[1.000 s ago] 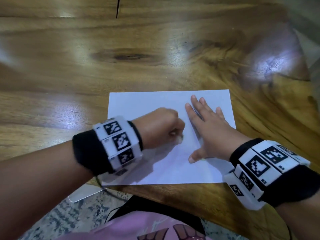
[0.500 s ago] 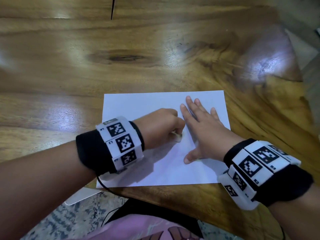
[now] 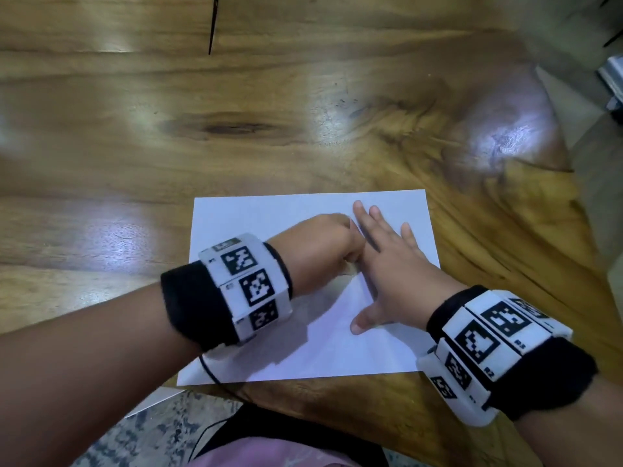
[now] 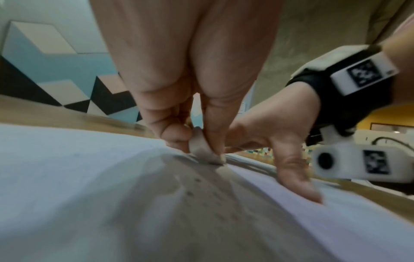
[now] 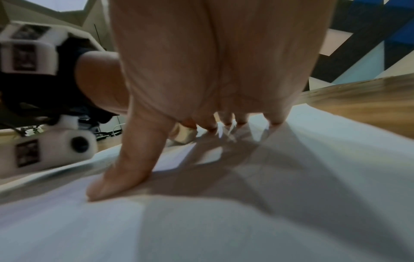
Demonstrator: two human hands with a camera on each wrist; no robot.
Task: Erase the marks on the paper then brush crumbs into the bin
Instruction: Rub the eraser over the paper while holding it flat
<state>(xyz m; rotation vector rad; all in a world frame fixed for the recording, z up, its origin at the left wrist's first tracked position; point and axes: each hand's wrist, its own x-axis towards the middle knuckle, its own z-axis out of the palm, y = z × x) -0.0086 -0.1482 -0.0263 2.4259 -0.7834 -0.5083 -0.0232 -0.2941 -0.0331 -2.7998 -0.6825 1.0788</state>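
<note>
The left hand (image 3: 323, 246) pinches a small pale eraser (image 4: 202, 150) against the white paper sheet (image 3: 256, 219), rubbing it, while the flat, spread right hand (image 3: 387, 264) pins the sheet to the glossy wooden table (image 3: 236, 129).

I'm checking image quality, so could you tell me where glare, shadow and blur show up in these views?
Head view: bright glare patches on the table, corners smeared. Left wrist view: eraser fairly sharp, near paper blurred, dark shadow under the left hand. Right wrist view: soft throughout, right hand shadowing the paper.
</note>
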